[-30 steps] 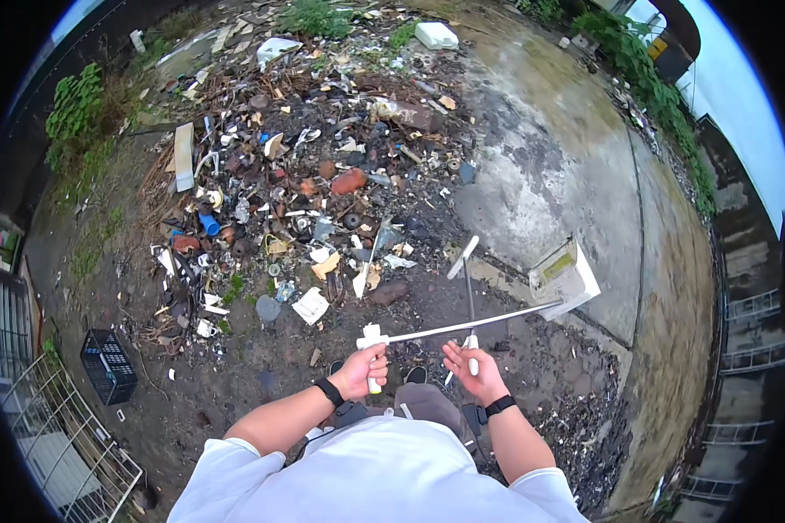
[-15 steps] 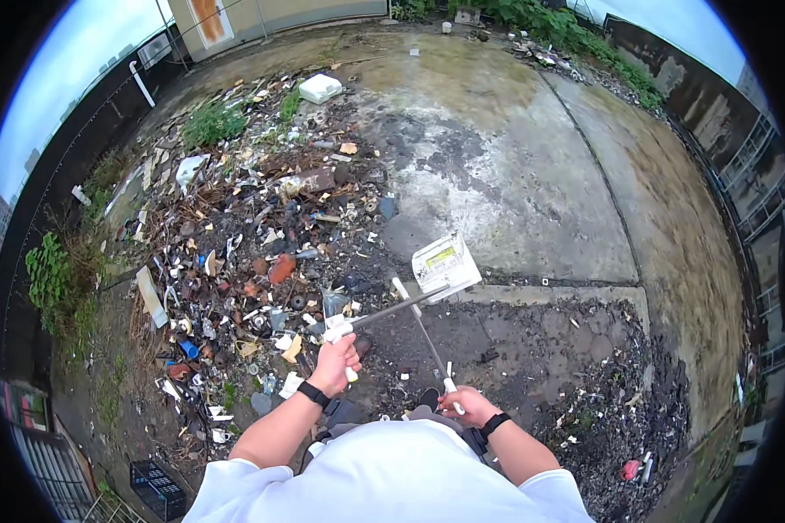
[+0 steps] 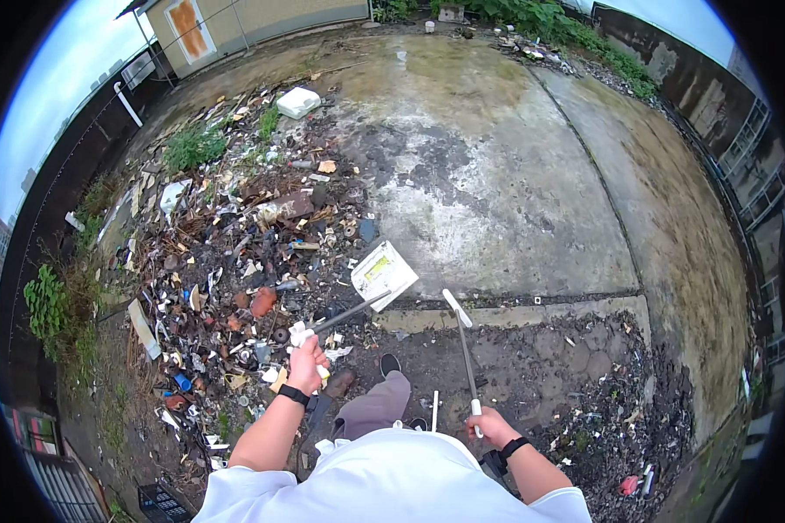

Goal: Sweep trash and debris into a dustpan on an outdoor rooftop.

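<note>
My left hand (image 3: 305,364) is closed around the white grip of a long tool with a grey shaft (image 3: 351,311). At the shaft's far end is a flat white squarish panel (image 3: 392,272) with a yellow-green label; whether it is fixed to the shaft or held by it, I cannot tell. My right hand (image 3: 492,426) grips the white handle of a second thin grey stick (image 3: 466,353), whose narrow white head (image 3: 456,308) hangs over the concrete edge. Each wrist wears a black band.
A heap of mixed rubbish (image 3: 235,261) spreads on the left, with a white foam block (image 3: 298,103) at its far end. Wet concrete (image 3: 488,192) lies ahead, bounded by a low raised strip (image 3: 532,315). My dark shoe (image 3: 391,363) stands beside the heap.
The white panel and left tool have swung left, toward the heap. The right stick's head has moved right, so the two tools no longer cross. My leg and shoe have come forward into view.
</note>
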Demonstrator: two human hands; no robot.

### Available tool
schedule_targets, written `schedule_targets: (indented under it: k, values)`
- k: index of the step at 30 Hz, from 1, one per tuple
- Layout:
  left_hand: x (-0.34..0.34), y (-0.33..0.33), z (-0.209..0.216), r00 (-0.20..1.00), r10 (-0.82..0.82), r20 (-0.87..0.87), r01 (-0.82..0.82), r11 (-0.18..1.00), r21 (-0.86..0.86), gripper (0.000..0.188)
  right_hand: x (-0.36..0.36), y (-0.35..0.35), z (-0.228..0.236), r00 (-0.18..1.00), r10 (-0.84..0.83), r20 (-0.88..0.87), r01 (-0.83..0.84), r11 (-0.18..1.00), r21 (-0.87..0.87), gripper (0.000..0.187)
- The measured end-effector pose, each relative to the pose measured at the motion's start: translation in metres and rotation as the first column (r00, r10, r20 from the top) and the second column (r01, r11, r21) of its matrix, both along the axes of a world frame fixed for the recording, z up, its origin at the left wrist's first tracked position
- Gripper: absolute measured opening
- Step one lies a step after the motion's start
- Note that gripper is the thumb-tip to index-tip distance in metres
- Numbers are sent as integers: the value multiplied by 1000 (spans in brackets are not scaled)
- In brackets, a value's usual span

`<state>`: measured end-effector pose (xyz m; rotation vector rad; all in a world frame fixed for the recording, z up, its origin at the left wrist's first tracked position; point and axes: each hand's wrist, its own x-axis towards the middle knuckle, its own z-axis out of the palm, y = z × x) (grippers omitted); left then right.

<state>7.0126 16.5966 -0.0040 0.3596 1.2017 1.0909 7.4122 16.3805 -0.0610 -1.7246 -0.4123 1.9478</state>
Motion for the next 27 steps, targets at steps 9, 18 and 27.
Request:
schedule_targets:
  k: [9,18,27]
  values:
    - [48,158,-56,911,-187,-369,186,982,-37,21,67,209,0,991,-96,90,102,993,-63,10]
    - [96,300,-47,850,-375,-370,325,926,-193,17,116,377,-25,974,-220,52,223,973,-60,7]
    - [237,450,-45,786,-526,-326,462,849,-255,14,261,512,-36,966,-190,176,206,976,-76,8]
